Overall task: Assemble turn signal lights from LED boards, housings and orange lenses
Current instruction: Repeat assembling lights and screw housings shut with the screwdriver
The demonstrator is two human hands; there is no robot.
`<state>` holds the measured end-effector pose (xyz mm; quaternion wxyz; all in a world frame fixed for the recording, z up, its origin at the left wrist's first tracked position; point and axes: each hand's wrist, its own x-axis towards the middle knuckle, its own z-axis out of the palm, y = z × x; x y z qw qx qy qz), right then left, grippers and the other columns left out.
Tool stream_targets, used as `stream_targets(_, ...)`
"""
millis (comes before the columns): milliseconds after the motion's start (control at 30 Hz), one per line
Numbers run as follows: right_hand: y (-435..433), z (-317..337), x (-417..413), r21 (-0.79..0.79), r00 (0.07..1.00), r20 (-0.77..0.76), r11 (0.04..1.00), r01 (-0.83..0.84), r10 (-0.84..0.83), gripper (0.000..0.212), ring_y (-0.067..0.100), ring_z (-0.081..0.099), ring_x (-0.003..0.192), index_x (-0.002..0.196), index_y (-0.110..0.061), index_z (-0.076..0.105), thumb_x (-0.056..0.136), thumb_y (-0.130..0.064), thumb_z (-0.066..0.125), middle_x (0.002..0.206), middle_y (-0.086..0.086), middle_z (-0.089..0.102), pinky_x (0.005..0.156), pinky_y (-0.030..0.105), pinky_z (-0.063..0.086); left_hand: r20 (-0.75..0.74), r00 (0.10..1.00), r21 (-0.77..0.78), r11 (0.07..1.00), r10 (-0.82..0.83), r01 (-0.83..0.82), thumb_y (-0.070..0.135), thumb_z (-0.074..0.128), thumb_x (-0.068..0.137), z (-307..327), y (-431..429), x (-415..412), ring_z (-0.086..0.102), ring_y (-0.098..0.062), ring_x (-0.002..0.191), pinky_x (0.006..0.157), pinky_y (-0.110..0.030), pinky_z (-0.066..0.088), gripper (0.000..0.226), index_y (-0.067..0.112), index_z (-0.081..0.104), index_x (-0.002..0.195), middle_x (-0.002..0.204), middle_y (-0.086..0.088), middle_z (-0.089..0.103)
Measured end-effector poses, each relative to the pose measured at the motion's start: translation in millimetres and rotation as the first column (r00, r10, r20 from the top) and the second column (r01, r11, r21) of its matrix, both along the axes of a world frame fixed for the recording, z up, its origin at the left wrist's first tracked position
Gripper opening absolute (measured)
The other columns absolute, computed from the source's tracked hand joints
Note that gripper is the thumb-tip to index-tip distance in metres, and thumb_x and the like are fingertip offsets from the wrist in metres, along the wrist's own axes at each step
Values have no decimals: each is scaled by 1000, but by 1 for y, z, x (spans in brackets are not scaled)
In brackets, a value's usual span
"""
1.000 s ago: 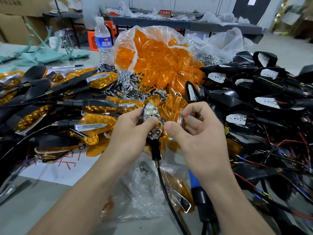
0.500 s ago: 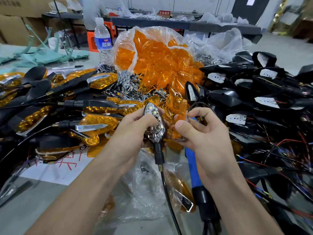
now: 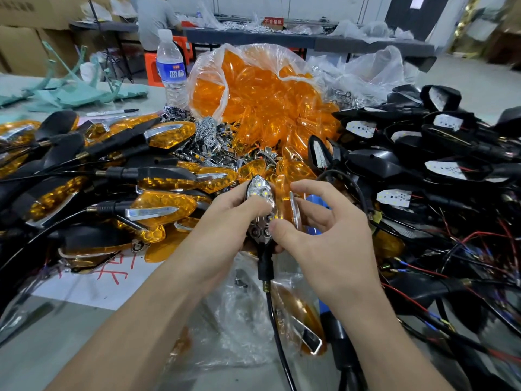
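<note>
My left hand (image 3: 228,221) grips a black turn signal housing (image 3: 260,213) with a chrome LED reflector facing up; its stalk and black cable (image 3: 277,328) hang down towards me. My right hand (image 3: 324,241) holds an orange lens (image 3: 286,206) with a chrome trim strip on edge just right of the housing, thumb at the housing's lower rim. A clear bag of orange lenses (image 3: 262,100) stands behind. Finished lights with orange lenses (image 3: 163,204) are piled on the left. Black housings with white LED boards (image 3: 394,197) and red wires are heaped on the right.
A water bottle (image 3: 170,69) stands at the back left beside green plastic parts (image 3: 73,94) and a marker (image 3: 112,112). Chrome reflector parts (image 3: 208,136) lie in the middle. A blue-handled tool (image 3: 335,345) lies under my right wrist. A person sits at a far table (image 3: 253,38).
The housing has turned slightly and the lens in my right hand has come closer to its right edge. Both hands have stayed in about the same place.
</note>
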<state>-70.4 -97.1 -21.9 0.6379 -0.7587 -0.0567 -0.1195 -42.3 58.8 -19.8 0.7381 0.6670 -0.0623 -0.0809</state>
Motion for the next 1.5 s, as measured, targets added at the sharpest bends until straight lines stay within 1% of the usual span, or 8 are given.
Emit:
stream_targets(300,-1,-4,2,40,998,-28,998,-50,51,48,18,78,82,114,-40,69,75,-18,87,94,-10,80,77,42,64,49,999,-12,1000,19,-18,26,58,88,-2,-1,2,73,-41,98,81,-50,62,26,16,75,107,108,-22,75)
stream_targets(533,0,-7,4,144,995,-44,986,-85,92,51,23,79,77,118,-35,70,72,-21,85,99,1,80,73,40,65,93,995,-24,999,39,-37,26,56,92,-7,-4,1,67,-20,73,56,-27,54,22,11,70,102,88,-9,71)
stream_targets(733,-1,-7,6,181,993,-60,979,-91,103,49,28,79,76,118,-33,70,74,-19,83,98,2,81,72,48,66,-49,999,-125,992,0,-6,40,55,92,-5,2,3,75,-24,83,62,-33,58,41,21,72,124,103,-11,79)
stream_targets(933,-3,-6,8,233,991,-74,968,-89,109,45,30,76,69,118,-31,69,77,-15,81,93,6,81,66,36,63,-31,995,-192,978,-93,85,22,53,103,1,8,1,75,-25,87,69,-36,61,27,23,80,108,108,-15,78)
stream_targets(1100,-4,-6,8,269,991,-70,958,-95,118,46,30,74,67,120,-27,69,77,-13,81,93,8,80,64,33,61,20,999,-97,994,-41,43,15,47,109,0,5,1,73,-24,83,67,-38,62,33,23,79,104,100,-11,78)
stream_targets(1233,-1,-3,2,172,1000,5,985,19,-20,49,21,78,89,119,-34,70,74,-23,84,98,-4,81,80,47,63,104,994,19,1000,19,-21,28,50,101,-3,2,2,74,-27,103,91,-56,58,29,29,77,112,109,-5,79)
stream_targets(1367,7,0,-9,71,983,138,991,112,-121,49,5,77,90,116,-42,70,70,-37,87,95,-21,79,80,32,62,153,982,135,982,113,-134,37,49,98,-4,-1,3,71,-33,104,96,-67,52,28,28,75,106,105,-4,77)
stream_targets(1500,21,-9,-13,0,976,168,990,140,-138,54,-5,73,92,119,-39,73,71,-27,93,98,-27,76,77,10,56,46,989,77,986,144,-147,37,55,106,-8,-5,3,71,-28,117,101,-57,55,27,33,71,126,126,-5,74)
